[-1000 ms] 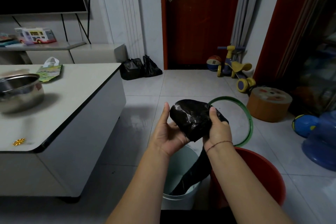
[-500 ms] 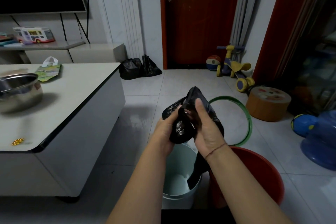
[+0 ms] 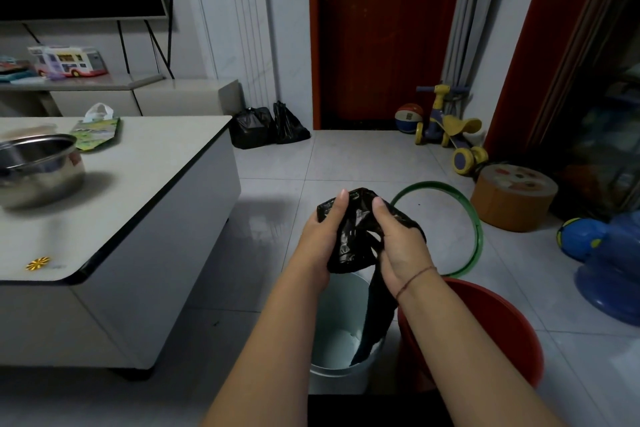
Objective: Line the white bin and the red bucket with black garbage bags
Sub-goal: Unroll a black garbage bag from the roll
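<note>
The black garbage bag was bunched above the white bin, its tail hanging down inside along the bin's right wall. The left grip and right grip both pinched the bunched plastic. The red bucket stood just right of the bin. Bare floor tiles lay between the desk edge and the green hoop.

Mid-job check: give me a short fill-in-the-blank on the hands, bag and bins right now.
The left hand and the right hand both grip a crumpled ____ garbage bag.
The bag's tail hangs down into the ____ bin.
The red bucket, with no liner in it, stands on the bin's ____ side.
Missing words: black; white; right.
</note>
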`<control>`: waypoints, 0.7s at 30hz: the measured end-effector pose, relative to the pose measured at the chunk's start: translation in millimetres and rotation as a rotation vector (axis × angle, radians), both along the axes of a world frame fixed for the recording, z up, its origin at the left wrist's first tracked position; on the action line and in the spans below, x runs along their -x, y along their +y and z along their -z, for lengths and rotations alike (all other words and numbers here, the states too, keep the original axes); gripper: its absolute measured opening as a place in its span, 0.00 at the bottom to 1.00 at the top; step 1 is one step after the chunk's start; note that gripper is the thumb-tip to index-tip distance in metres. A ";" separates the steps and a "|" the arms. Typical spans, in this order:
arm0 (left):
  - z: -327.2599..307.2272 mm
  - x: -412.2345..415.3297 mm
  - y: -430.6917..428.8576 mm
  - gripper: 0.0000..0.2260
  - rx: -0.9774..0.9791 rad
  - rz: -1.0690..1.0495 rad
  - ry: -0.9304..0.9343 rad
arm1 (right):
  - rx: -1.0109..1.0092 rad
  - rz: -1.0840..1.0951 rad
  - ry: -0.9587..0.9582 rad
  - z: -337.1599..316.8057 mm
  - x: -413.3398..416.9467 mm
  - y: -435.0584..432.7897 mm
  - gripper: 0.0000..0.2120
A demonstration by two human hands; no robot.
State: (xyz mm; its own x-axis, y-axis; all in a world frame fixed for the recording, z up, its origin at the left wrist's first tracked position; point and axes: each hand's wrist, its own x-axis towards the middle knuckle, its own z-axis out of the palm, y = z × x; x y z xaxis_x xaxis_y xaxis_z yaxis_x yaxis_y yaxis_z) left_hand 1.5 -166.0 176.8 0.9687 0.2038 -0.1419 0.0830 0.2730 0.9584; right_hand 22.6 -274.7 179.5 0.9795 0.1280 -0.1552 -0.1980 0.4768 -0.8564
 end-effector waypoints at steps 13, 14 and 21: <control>-1.8 0.9 0.3 0.35 0.133 0.160 0.059 | 0.005 0.027 -0.052 -6.0 6.0 -3.4 0.18; -1.9 0.9 0.2 0.35 0.131 0.172 0.064 | 0.016 0.052 -0.045 -5.8 5.7 -2.9 0.14; -1.4 -1.5 1.5 0.24 0.254 0.232 0.082 | -0.170 -0.019 -0.051 -9.3 5.8 -0.3 0.05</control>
State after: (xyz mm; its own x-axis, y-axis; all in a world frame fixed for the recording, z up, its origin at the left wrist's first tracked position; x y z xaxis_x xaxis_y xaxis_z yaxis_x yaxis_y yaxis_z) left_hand 3.0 -164.5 178.2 0.9684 -0.0721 -0.2387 0.2442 0.4671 0.8498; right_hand 16.8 -275.0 188.9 0.9828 0.1668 -0.0797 -0.1666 0.6126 -0.7727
